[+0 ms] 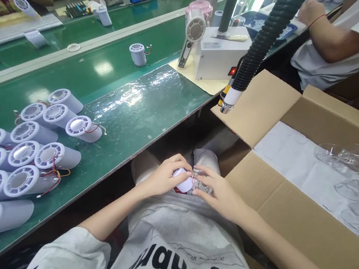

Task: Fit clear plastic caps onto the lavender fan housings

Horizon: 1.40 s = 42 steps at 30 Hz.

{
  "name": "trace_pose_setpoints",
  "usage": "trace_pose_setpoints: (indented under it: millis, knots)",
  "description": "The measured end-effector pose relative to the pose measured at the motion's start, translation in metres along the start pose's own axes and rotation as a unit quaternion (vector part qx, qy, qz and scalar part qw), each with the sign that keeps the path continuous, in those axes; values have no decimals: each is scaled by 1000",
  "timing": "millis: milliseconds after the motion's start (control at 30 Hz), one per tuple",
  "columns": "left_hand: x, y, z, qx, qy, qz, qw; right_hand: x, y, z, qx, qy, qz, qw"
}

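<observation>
Above my lap, my left hand [171,175] is wrapped round a white cylindrical motor housing [184,181], its thumb across the top. My right hand [218,191] is closed on a clear plastic piece [202,187] pressed against the housing's right side. A thin red wire shows between the two parts. My fingers hide most of the clear piece, so its shape cannot be made out. Several similar white housings [23,180] with loose wires lie tilted on the green bench to the left. Another housing [138,55] stands upright farther back on the bench.
An open cardboard box [281,183] at right holds clear fan-blade-like parts [354,191] on white lining. A black corrugated hose [261,31] hangs over it. A white machine [222,56] and a handheld fan [191,36] stand on the bench. A co-worker's arm [328,31] is at far right.
</observation>
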<state>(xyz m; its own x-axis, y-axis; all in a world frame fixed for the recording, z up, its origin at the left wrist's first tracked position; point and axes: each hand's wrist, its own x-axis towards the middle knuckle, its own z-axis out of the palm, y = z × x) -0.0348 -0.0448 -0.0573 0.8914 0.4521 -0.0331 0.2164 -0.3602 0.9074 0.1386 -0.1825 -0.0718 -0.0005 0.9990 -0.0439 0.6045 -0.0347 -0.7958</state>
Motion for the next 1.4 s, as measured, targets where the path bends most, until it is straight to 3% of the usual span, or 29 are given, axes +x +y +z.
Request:
trace_pose_setpoints:
  millis: [100,267,500,667,800,900,967,1067,1133,1400]
  knots:
    - [0,0,1,5,23,1,1000,2,3,6,98,61,60,991]
    - [1,-6,3,-13,51,9,999,4,-3,6,230,48,98,967]
    - [0,-13,2,7,46,56,997,3,-4,2,186,51,73,979]
    - [0,-20,-1,37,26,75,996,3,-10,-7,203,100,76,971]
    - [-2,-16,3,-10,-14,68,998,6,-12,-17,294,131,113,940]
    - [-4,-6,6,-89,-17,15,996,7,-10,-24,369,125,123,913]
    - [-7,2,9,-173,-2,-38,984,5,-8,-29,347,91,65,931]
    - [-12,8,13,-294,11,-88,952,-2,-7,-33,188,51,-55,979]
    - [-16,10,14,-337,0,-102,936,-6,-7,-35,101,52,-98,989]
    - [-25,20,11,-256,-20,-4,966,-17,-13,-43,119,11,-88,989]
